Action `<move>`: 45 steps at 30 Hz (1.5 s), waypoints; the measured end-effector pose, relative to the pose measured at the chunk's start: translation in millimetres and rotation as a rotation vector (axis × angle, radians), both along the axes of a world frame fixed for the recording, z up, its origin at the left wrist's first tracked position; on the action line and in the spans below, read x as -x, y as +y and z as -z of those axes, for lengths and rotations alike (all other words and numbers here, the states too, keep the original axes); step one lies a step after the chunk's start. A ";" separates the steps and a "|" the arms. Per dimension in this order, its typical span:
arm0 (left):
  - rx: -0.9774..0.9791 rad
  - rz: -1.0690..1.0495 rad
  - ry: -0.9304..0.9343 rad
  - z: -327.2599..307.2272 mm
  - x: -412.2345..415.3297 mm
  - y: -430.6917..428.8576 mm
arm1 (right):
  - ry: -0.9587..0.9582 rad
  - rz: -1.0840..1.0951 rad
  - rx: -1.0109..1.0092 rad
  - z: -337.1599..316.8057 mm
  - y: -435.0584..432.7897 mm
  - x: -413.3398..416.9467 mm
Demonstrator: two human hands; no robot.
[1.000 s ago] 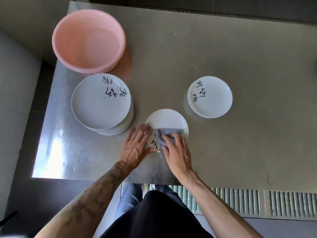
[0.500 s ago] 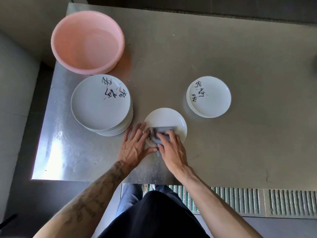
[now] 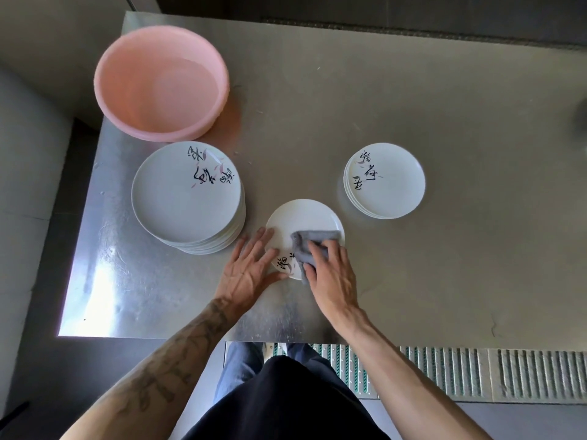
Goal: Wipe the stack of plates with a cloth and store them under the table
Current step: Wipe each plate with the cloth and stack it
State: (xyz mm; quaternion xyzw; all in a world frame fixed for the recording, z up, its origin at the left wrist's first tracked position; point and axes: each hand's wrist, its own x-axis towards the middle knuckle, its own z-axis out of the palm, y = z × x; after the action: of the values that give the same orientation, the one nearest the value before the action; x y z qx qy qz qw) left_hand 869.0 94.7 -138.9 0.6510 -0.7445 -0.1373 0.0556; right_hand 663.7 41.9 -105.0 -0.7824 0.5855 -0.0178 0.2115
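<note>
Head view: your left hand [image 3: 251, 271] lays straight fingers flat on the near-left rim of the small white glazed plate [image 3: 305, 217], while your right hand [image 3: 330, 274] grips the crumpled grey cloth [image 3: 314, 241] on it. Both sit close to the near edge of the brushed steel table [image 3: 444, 265]; tall plate stack [image 3: 184, 198] just left, bare metal right.

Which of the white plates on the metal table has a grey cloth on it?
The single small white plate at the front, with the grey cloth on it; the large plate stack and small plate stack are bare.
</note>
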 end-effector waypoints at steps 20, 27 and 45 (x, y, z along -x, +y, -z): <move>0.042 0.034 -0.085 -6.9 5.6 -5.5 | -0.012 -0.030 -0.038 -1.1 -15.6 6.5; 0.039 0.009 -0.124 -6.6 17.5 -0.9 | -0.097 -0.075 -0.112 -3.3 7.4 -15.8; -0.004 0.023 -0.119 -10.7 8.7 -8.0 | -0.021 -0.006 -0.063 -3.7 4.6 -23.4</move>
State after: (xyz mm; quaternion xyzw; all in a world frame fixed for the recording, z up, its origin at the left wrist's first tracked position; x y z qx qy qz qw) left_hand 860.3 86.7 -128.2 0.6497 -0.7535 -0.1007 0.0084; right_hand 687.1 46.5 -101.3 -0.7769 0.5811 -0.0067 0.2423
